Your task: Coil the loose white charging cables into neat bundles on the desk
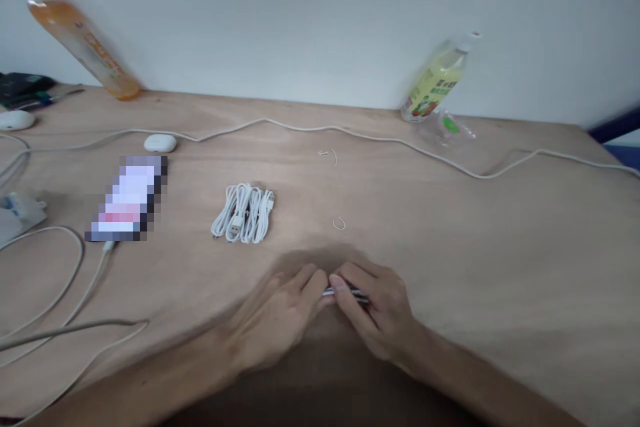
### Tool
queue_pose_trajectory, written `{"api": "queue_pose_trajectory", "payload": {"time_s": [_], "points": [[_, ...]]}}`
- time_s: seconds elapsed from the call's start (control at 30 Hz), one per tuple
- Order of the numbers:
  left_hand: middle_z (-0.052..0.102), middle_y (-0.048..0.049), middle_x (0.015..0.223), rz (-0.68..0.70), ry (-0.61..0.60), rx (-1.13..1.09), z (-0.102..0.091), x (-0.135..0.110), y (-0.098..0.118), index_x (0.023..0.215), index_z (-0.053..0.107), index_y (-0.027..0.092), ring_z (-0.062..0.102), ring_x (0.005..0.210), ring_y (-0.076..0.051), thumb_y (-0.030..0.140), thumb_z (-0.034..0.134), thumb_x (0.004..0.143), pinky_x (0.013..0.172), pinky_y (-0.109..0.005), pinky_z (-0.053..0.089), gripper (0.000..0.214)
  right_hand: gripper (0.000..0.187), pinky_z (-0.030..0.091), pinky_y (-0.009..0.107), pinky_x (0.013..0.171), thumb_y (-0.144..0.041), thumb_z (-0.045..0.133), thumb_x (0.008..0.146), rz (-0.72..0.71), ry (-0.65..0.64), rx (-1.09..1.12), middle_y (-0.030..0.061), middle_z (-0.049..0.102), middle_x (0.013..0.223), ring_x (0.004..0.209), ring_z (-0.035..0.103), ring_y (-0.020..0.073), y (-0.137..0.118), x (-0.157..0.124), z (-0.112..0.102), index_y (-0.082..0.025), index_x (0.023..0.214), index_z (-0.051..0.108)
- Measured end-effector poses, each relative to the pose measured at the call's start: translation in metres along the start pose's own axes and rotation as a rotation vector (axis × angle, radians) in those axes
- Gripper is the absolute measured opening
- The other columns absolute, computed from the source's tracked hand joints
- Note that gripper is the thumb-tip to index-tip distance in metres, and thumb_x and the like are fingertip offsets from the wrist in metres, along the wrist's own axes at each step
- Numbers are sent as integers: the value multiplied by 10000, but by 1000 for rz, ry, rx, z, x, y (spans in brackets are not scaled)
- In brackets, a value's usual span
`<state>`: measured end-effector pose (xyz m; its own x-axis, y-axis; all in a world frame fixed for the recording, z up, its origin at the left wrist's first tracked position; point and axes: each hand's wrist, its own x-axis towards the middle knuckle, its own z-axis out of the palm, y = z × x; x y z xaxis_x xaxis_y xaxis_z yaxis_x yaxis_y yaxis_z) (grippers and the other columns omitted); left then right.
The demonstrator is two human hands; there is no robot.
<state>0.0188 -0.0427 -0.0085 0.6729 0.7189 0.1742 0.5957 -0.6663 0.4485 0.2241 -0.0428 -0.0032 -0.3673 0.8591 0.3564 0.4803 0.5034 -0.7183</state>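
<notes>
At the near edge of the table, my left hand (293, 303) and my right hand (377, 303) meet with bent fingers. Between them runs a white cable (329, 291), mostly covered by the fingers, so its ends cannot be made out. Both hands are closed on it, the right thumb pressing on top. Beyond them to the left lies a row of coiled white USB cables (245, 213), with a metal plug showing. A small curled twist tie (339, 223) rests ahead of my hands, and further back are small white tie pieces (327, 155).
A phone (127, 200) with a plugged-in lead and a white earbud case (160, 143) lie to the left. An orange drink bottle (90, 47) and a yellow-green bottle (437, 83) stand by the wall. One long white cord (325, 128) crosses the table (500, 267).
</notes>
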Motion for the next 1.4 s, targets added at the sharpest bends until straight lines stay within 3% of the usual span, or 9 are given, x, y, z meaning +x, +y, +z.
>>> {"api": "queue_pose_trajectory", "payload": {"time_s": [0.2,0.4,0.63,0.73,0.9,1.0,1.17,1.3,1.4], "points": [[650,-29,820,177,116,87,-1,3,-2,1026,597,186,601,678,-196,308,213,1212,609,-327,486,444,417,320,307,559,-190,466,1098,27,12,48,-44,451,605,529,384,132,3,1,2,-253,689,411],[636,-40,802,243,260,393,-5,9,0,1303,598,79,606,708,-216,84,288,1146,634,-347,517,348,503,250,291,525,-376,463,1105,363,-55,303,-55,282,596,538,266,114,4,4,1,-245,644,311],[609,-17,747,312,323,420,-11,14,1,1157,644,80,561,692,-213,243,374,1202,621,-355,497,319,495,257,280,526,-472,444,1091,532,-90,407,-43,282,638,593,275,122,-2,4,4,-251,663,327],[599,-15,740,282,314,356,-9,13,0,989,642,137,546,693,-206,232,360,1205,636,-352,478,368,483,262,274,519,-394,449,1110,430,-62,326,-52,286,624,570,291,115,-2,2,4,-251,675,293],[630,-23,760,225,293,257,2,13,-2,901,606,172,560,725,-212,229,295,1211,695,-361,512,443,404,397,279,596,-200,492,1128,1,89,-63,-15,544,710,625,498,129,1,-1,5,-217,726,523],[635,-20,783,119,228,84,5,12,-1,885,563,197,561,728,-208,274,279,1215,694,-364,516,442,449,408,313,609,-159,461,1144,-209,156,-326,4,564,676,634,506,155,5,1,5,-211,714,576],[662,-21,884,-6,44,-262,-6,10,1,912,533,218,618,829,-202,297,289,1213,884,-411,576,396,519,386,319,559,-159,409,1164,-338,222,-498,-2,549,596,568,469,154,8,5,3,-223,674,569],[693,-30,946,-135,44,-431,-17,8,5,984,601,217,678,933,-204,348,327,1211,955,-412,597,379,372,439,306,619,-198,481,1155,-416,288,-576,45,674,720,684,564,177,6,8,1,-173,855,700],[744,-39,1023,-187,40,-501,-21,6,9,1063,642,226,711,1006,-211,375,324,1211,941,-401,607,382,413,383,348,592,-220,517,1145,-478,298,-647,24,608,642,655,510,189,6,9,1,-200,755,652]]}}
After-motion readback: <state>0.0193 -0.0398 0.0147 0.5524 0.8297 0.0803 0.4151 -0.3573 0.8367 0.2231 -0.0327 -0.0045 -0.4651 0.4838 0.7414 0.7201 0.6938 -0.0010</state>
